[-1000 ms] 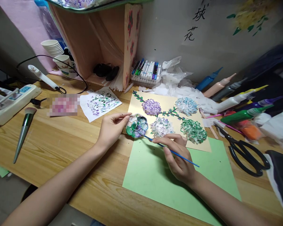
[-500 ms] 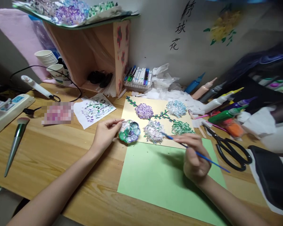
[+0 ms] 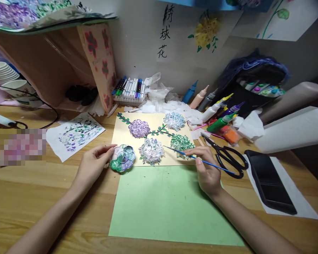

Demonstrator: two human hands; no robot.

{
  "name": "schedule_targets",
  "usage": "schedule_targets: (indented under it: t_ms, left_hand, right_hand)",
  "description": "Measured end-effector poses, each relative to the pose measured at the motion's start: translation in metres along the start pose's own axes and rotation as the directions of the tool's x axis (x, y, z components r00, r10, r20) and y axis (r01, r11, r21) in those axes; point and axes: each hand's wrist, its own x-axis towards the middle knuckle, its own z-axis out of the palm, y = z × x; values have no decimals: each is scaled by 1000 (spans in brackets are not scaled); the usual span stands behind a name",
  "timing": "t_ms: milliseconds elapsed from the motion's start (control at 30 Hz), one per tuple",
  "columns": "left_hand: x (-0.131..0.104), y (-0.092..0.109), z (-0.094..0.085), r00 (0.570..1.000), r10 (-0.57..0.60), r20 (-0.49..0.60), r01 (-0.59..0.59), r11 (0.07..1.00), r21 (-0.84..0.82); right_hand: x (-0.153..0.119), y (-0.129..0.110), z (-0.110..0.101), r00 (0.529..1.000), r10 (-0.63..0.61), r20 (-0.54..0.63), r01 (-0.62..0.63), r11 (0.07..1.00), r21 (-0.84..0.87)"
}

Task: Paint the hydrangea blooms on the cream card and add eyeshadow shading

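A flower-shaped paint palette (image 3: pixel 122 158) was gripped at its left edge between the thumb and fingers of the left hand (image 3: pixel 93 164), its wells smeared with green, purple and white. A thin blue paintbrush (image 3: pixel 176 150) was held by the closed fingers of the right hand (image 3: pixel 208 172), its tip pointed left above a cream card (image 3: pixel 156 119), between a pale lilac-white flower (image 3: pixel 151 151) and a green flower (image 3: pixel 182 144). Whether the card was touched by the tip could not be told.

The card's lower left corner was overlapped by the palette. Above the two lower blooms, a purple flower (image 3: pixel 139 128) and a light blue flower (image 3: pixel 174 121) were displayed, with a leafy stem (image 3: pixel 157 132) traced among them. A green sheet (image 3: pixel 164 204) was spread along the card's near edge on the wooden surface (image 3: pixel 55 190).

To the right, black-handled scissors (image 3: pixel 218 148) were set down near the right hand, and a black phone (image 3: pixel 270 181) was rested on white paper farther right. Squeeze bottles, a green bottle (image 3: pixel 217 124) among them, were grouped behind the scissors. Marker pens (image 3: pixel 132 87) were lined up behind the card, while a paint-speckled paper (image 3: pixel 81 135) was laid out to the left.
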Motion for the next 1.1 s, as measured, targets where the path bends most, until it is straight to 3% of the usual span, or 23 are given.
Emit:
schedule_targets:
  t_ms: [133,300,433,567,700,800,933,1000,1100]
  left_hand:
    - [-1,-1,0,1000,-2,6,1,999,33]
    - [-2,-2,-1,1000,-6,3,6,1000,23]
    - [-1,-2,-1,1000,10,4,-10,1000,17]
    - [-2,-1,0,1000,21,16,-21,1000,18]
    - [-2,-1,0,1000,4,29,-4,1000,-8]
    - [-3,0,0,999,-11,36,13,999,-52]
    - [-4,0,0,999,-6,40,9,998,-70]
    - [-4,0,0,999,0,39,3,997,-77]
    - [-4,-1,0,999,6,43,-2,995,-99]
  right_hand:
    - [1,1,-1,996,-10,87,12,1000,-17]
    - [2,0,-1,1000,-29,-11,28,999,-36]
    - [2,0,0,997,-32,68,37,997,-64]
    - [3,0,1,1000,-10,-1,10,994,-112]
    - [4,-2,2,991,-18,133,37,989,-146]
    - [3,-2,2,997,-17,73,29,987,-156]
    - [2,-1,2,993,-37,109,55,985,-166]
    - [1,-5,6,997,-44,68,56,982,-183]
    - [-3,-21,18,986,-160,54,166,977,-137]
